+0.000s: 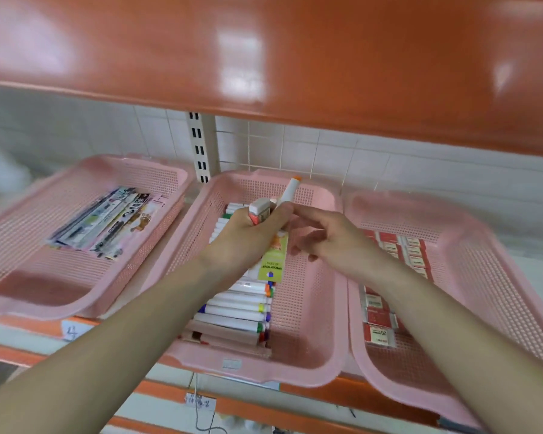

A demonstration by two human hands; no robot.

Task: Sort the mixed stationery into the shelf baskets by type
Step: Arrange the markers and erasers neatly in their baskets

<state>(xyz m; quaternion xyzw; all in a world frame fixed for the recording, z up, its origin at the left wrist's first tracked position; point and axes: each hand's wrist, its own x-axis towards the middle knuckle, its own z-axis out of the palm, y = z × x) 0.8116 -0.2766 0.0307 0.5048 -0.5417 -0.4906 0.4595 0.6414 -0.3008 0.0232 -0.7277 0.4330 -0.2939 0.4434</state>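
My left hand (pixel 248 236) grips a bundle of stationery over the middle pink basket (pixel 308 308): a white marker with an orange cap (pixel 290 189) sticking up, a small red-and-white eraser (pixel 259 211), and a green-and-yellow packet (pixel 273 261) hanging below the fist. My right hand (pixel 323 236) hovers just right of the bundle, fingers loosely curled, fingertips reaching toward the marker; whether they touch it is blurred. Rows of white markers (pixel 239 311) lie in the middle basket. The right basket (pixel 470 277) holds red-and-white erasers (pixel 378 321). The left basket (pixel 85 277) holds packaged pens (pixel 107 220).
An orange shelf board (pixel 264 57) hangs close overhead. A slotted white upright (pixel 198 145) and a tiled wall stand behind the baskets. A paper label marked 4 (pixel 72 332) sits on the shelf edge under the left basket. The three baskets sit side by side.
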